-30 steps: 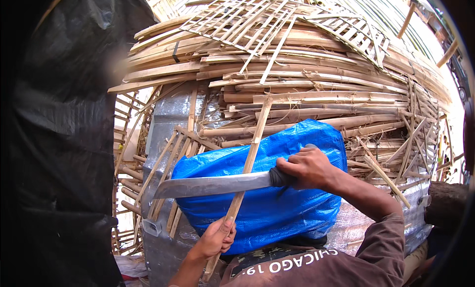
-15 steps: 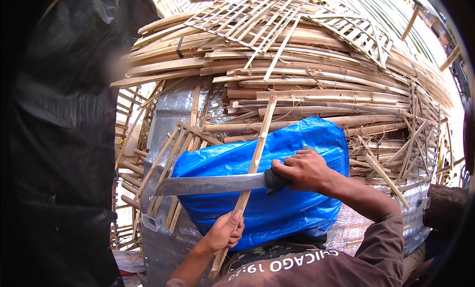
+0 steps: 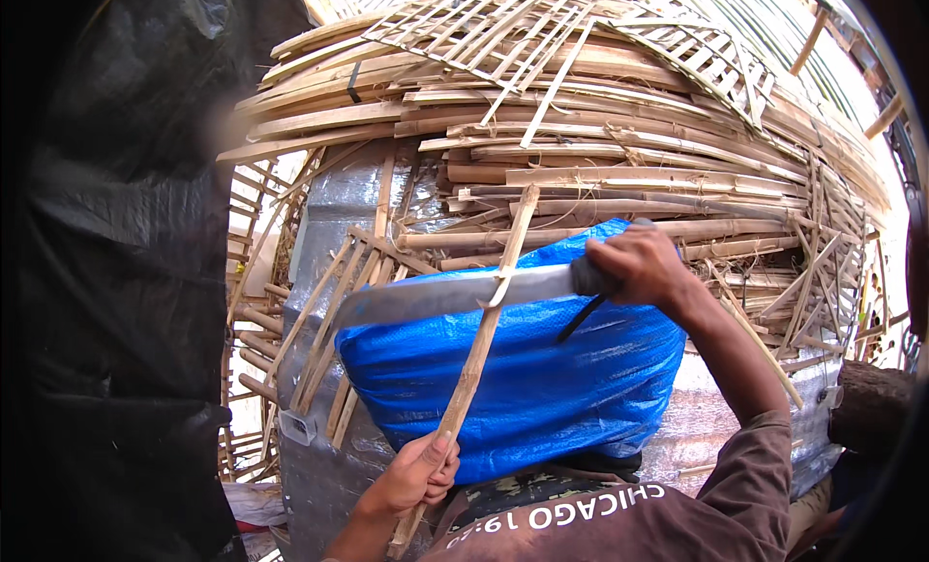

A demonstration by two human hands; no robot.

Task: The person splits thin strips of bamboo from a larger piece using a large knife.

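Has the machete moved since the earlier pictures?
Yes: the machete, held in the right hand, has moved up the picture and slightly right, closer to the bamboo pile.

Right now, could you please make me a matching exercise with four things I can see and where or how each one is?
Things:
1. large knife
2. wooden strip
3. blue sheet
4. black sheet

Places and states:
A. along the picture's left side
B. gripped near its lower end by the left hand
C. spread out beneath the blade
D. held by its handle in the right hand

Right pairs: 1-D, 2-B, 3-C, 4-A
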